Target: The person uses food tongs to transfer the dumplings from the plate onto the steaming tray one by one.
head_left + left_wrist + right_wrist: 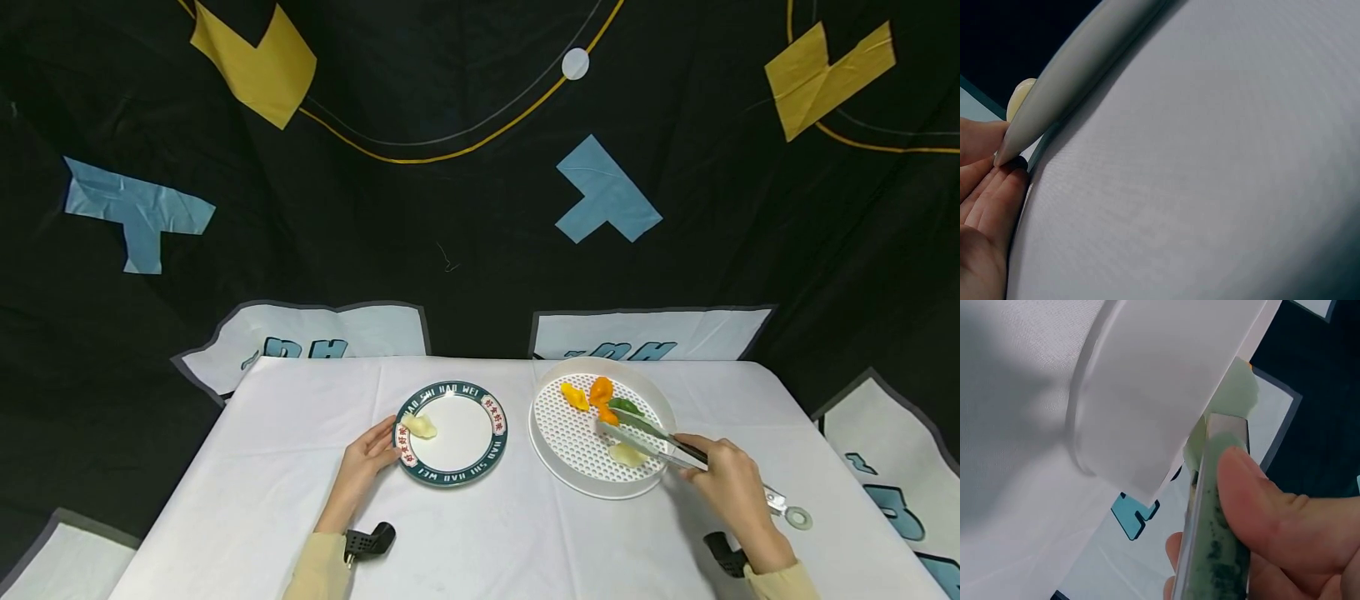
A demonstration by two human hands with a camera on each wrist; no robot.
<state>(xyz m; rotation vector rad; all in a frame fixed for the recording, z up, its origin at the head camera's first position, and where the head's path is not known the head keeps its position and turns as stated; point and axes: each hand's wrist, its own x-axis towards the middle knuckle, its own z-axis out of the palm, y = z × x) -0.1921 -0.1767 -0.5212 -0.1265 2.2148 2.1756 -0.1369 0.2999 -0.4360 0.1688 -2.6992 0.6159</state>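
Note:
My left hand pinches the left rim of a round plate with a dark green lettered border. On that side of the plate lies a pale yellow lump; the left wrist view shows it peeking over the rim. With my right hand I grip metal tongs, thumb along one arm. They reach over a white round perforated tray. Near their tips lie orange pieces and a long green piece. I cannot tell whether the tongs clasp anything.
A yellow piece sits at the tray's upper left, and another pale yellow lump at its lower right, below the tongs. A white cloth covers the table. Behind it hangs a black curtain with blue and yellow shapes.

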